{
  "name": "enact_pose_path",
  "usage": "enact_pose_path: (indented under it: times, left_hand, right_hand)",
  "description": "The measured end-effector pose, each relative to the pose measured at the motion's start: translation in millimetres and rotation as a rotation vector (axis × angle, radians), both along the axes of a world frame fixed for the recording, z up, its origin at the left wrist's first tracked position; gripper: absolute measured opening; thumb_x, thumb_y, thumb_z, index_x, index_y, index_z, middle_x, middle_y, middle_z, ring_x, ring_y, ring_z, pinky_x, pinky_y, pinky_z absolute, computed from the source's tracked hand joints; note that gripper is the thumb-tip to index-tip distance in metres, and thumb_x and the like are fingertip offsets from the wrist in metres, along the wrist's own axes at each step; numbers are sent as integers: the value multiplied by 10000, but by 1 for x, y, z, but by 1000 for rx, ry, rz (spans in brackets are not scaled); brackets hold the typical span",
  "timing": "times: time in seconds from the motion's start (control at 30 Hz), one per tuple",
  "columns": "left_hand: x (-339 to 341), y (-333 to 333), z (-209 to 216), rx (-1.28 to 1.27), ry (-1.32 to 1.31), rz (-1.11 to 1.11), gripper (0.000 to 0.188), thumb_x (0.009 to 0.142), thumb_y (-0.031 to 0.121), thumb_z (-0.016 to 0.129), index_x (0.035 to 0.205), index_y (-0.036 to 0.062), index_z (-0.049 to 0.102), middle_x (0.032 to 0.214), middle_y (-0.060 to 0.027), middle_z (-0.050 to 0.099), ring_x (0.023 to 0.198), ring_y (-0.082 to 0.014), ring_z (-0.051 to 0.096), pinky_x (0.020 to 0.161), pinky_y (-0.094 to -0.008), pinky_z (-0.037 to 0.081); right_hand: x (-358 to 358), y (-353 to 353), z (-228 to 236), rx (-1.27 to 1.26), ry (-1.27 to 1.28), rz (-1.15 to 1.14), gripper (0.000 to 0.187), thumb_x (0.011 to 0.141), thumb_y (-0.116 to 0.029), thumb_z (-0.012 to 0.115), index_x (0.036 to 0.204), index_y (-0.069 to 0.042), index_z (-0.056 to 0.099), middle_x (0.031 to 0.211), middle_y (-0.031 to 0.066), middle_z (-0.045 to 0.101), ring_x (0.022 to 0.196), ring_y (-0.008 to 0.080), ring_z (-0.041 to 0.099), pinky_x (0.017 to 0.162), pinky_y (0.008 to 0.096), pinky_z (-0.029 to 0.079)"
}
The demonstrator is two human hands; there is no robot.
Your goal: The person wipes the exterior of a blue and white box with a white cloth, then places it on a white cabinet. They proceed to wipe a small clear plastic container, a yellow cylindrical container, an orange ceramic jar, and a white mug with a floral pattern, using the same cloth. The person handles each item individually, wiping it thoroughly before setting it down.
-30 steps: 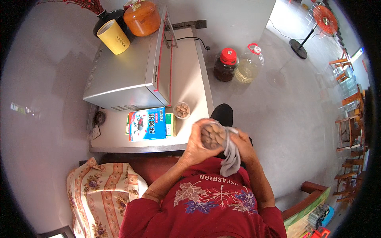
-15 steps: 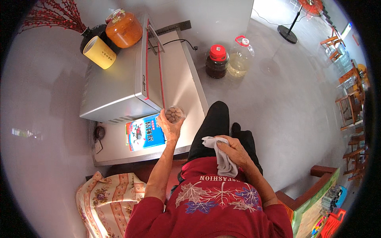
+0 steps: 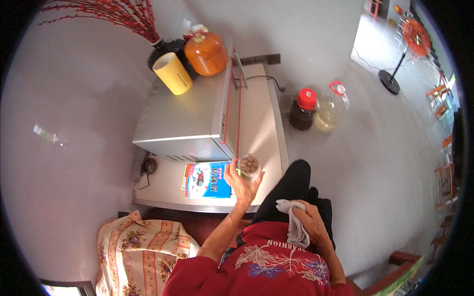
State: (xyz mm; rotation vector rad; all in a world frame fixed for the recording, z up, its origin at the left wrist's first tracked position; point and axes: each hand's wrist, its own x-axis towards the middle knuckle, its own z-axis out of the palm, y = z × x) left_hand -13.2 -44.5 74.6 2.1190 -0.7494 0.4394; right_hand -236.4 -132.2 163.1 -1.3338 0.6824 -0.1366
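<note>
By the left hand point(image 3: 242, 187) a clear container point(image 3: 250, 173) of brown, nut-like pieces point(image 3: 249, 163) was clasped over the desk point(image 3: 269, 138); well apart, between four and five o'clock from it, a pale cloth point(image 3: 296, 232) was bunched in the right hand point(image 3: 309, 218). An upright, gentle hold around the wall seemed called for (whether the base touched the desk could not be told), with the blue packet point(image 3: 212, 182) at eight o'clock best left undisturbed.

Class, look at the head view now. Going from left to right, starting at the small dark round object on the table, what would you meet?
Small dark round object → blue packet → clear cup of brown pieces → grey cloth → clear jug → standing fan.
</note>
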Motion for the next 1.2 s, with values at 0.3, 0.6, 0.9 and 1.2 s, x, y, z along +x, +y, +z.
enact_pose_path:
  times: [0.3,0.6,0.9,1.2]
  left_hand:
    - [111,9,142,-324,-187,35,829,702,262,781,1306,-45,303,1267,-221,336,1171,-345,326,989,-470,273]
    - [320,-47,132,-495,144,162,1147,549,364,870,1382,-61,205,1359,-249,343,1281,-368,332,1061,-455,286]
    - [369,-57,137,-425,285,297,1118,487,374,880,1370,34,284,1315,-175,445,1214,-329,449,993,-474,375]
    - [338,-61,161,-394,216,259,1059,468,342,891,1308,26,328,1266,-188,469,1154,-348,485,961,-460,404]
  right_hand:
    - [4,-2,-18,-39,14,54,275,897,-154,476,1072,14,605,794,45,623,671,97,579,611,233,480]
    - [6,-6,-15,-39,106,85,321,911,-224,494,1118,3,588,895,101,636,783,155,598,717,292,489]
    - [13,-10,-1,-12,192,108,358,906,-243,475,1146,-5,591,950,96,645,828,172,591,788,292,477]
    - [17,2,31,23,25,79,294,926,-206,473,1068,-13,642,914,41,658,811,107,559,734,237,454]
